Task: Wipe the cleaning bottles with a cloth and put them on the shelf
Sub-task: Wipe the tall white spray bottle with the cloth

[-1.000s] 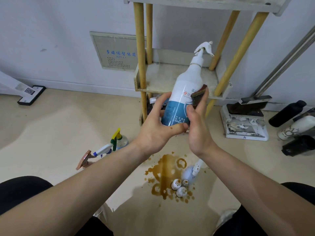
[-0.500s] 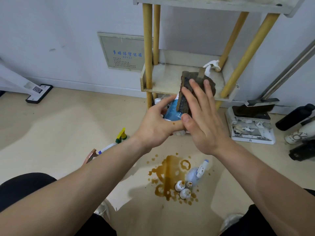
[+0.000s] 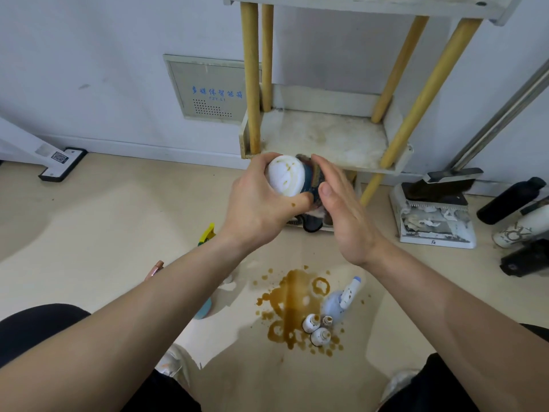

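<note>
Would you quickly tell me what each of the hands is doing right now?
Left hand: closed around the white bottle, gripping it.
Right hand: open, straight fingers pressing the dark cloth against the bottle.

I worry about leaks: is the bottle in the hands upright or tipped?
Tipped: the left hand grips the bottle with its stained white base facing the camera.

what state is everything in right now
white bottle: tipped, base toward camera, brown-stained, gripped by left hand
cloth: pressed against bottle's side by flat right hand
shelf: lower tier stained, no bottles on it
three small bottles: upright in brown spill
pale blue sprayer: lying beside spill
</note>
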A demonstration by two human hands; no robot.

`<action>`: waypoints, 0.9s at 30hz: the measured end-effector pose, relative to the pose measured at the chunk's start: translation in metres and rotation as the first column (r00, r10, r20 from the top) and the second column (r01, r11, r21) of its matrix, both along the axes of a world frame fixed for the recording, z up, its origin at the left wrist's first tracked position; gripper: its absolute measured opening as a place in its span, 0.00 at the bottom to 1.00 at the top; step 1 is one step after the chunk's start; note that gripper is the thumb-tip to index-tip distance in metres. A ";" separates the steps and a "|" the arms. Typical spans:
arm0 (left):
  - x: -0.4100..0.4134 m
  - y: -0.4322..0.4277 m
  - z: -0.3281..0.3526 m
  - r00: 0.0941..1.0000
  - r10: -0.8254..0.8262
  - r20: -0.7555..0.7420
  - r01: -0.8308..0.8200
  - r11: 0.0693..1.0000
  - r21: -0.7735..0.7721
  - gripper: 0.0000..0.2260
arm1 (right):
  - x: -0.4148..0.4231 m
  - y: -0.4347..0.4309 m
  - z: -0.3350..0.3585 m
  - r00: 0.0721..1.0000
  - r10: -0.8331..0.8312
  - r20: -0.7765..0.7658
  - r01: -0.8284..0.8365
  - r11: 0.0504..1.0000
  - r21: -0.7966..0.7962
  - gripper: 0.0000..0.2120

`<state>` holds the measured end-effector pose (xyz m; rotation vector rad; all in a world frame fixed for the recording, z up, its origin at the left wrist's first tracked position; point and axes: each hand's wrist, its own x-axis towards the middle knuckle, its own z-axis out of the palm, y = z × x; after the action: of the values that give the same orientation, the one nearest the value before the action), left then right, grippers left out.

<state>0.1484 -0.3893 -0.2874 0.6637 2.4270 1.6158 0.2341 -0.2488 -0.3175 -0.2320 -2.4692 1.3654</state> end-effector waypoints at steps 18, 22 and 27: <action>0.000 0.001 -0.001 0.966 -0.194 0.172 0.163 0.970 0.178 0.30 | 0.003 -0.016 0.027 0.980 -0.022 -0.199 -0.114 0.754 -0.647 0.25; 0.001 0.001 0.001 0.947 -0.233 0.220 0.187 0.959 0.212 0.29 | 0.005 -0.010 0.029 0.980 0.029 -0.199 -0.081 0.962 -0.262 0.29; -0.003 -0.004 0.008 0.927 -0.230 0.297 0.152 0.952 0.266 0.25 | 0.005 -0.008 0.026 0.967 0.098 -0.236 -0.073 0.991 0.111 0.29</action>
<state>0.1455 -0.3931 -0.2793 0.5915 1.8947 1.7876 0.2389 -0.2568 -0.2912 0.0626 -2.3583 1.2160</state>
